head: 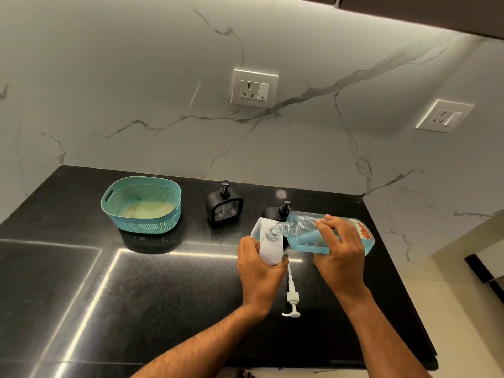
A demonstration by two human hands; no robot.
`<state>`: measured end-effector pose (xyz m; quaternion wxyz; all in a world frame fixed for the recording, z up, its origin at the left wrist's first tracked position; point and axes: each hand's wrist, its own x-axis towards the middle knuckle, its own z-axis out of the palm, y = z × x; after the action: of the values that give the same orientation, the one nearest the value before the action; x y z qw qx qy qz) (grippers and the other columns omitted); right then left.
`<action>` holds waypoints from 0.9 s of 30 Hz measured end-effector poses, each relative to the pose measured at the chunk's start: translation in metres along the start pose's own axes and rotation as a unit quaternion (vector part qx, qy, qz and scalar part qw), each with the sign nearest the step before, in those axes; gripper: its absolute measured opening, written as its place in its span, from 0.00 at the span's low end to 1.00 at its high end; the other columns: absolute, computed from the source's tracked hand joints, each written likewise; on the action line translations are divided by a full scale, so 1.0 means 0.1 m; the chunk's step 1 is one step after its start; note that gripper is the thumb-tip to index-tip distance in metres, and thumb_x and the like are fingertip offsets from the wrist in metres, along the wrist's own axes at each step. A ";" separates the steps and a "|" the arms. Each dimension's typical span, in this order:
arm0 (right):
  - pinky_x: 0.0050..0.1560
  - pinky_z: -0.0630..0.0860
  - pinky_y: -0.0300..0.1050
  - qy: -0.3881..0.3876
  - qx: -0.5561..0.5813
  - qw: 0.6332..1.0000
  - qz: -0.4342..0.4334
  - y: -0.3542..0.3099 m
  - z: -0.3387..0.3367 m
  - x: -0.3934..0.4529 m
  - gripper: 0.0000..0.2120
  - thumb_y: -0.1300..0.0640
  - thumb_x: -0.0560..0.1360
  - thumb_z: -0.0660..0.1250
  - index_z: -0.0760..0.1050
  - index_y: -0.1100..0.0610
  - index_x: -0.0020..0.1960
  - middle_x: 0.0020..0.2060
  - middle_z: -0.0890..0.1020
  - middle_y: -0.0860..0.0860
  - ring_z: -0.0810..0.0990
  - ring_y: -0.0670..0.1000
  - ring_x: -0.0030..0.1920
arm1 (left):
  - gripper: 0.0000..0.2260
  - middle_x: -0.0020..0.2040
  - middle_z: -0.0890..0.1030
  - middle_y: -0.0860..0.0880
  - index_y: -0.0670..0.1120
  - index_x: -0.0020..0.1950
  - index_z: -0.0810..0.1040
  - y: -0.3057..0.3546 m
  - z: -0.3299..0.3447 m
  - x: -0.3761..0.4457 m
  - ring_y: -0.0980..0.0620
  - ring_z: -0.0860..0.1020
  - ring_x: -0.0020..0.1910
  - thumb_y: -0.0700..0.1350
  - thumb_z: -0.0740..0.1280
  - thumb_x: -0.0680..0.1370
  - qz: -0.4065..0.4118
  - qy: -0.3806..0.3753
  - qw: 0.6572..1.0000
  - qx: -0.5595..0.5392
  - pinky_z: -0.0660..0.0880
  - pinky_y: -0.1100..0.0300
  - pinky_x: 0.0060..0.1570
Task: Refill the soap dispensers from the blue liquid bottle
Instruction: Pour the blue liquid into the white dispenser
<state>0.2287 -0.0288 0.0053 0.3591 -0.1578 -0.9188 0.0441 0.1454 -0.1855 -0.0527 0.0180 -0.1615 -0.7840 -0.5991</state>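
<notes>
Bottle (331, 234) of blue liquid lies tipped nearly on its side over the right part of the black counter (163, 296), its clear threaded neck angled down into the open top of the white dispenser (268, 241); I can see the blue pooled along the bottle's lower side. My right hand (341, 252) grips the bottle from above, fingers curled over its body and slightly spread. My left hand (259, 274) holds the white dispenser, fingers and thumb wrapped round its lower half, and the dispenser leans toward the bottle. I cannot tell whether liquid is running at the neck. Toward the counter's back edge, left of centre, sits a teal basket (141, 204) with perforated walls and a handle slot. Just to its right, near the back edge, stands a black dispenser (224, 204) with its pump on. A second black dispenser (279, 210) stands behind the white one, partly hidden by it and by the bottle, with only its pump and shoulder showing. On the counter between my forearms, toward the front edge, lies a white pump (291, 296), its nozzle head nearest me and its tube pointing up toward the white dispenser.
</notes>
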 end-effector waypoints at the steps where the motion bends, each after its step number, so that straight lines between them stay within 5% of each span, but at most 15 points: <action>1: 0.57 0.82 0.65 -0.001 -0.001 1.000 0.000 0.00 0.00 0.00 0.30 0.63 0.60 0.86 0.82 0.64 0.60 0.57 0.83 0.62 0.82 0.64 0.61 | 0.27 0.51 0.72 0.55 0.54 0.53 0.66 0.00 0.00 0.00 0.54 0.77 0.50 0.50 0.83 0.68 0.000 0.000 1.000 -0.001 0.83 0.56 0.42; 27: 0.60 0.80 0.61 0.005 -0.004 1.000 -0.007 0.00 -0.01 0.00 0.31 0.63 0.59 0.87 0.82 0.65 0.60 0.57 0.83 0.62 0.82 0.64 0.60 | 0.27 0.51 0.72 0.54 0.52 0.54 0.67 0.02 0.00 -0.02 0.52 0.77 0.50 0.50 0.83 0.69 -0.004 -0.003 1.000 -0.001 0.83 0.55 0.43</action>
<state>0.2292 -0.0283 0.0063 0.3637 -0.1531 -0.9181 0.0369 0.1480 -0.1852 -0.0518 0.0132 -0.1606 -0.7837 -0.5998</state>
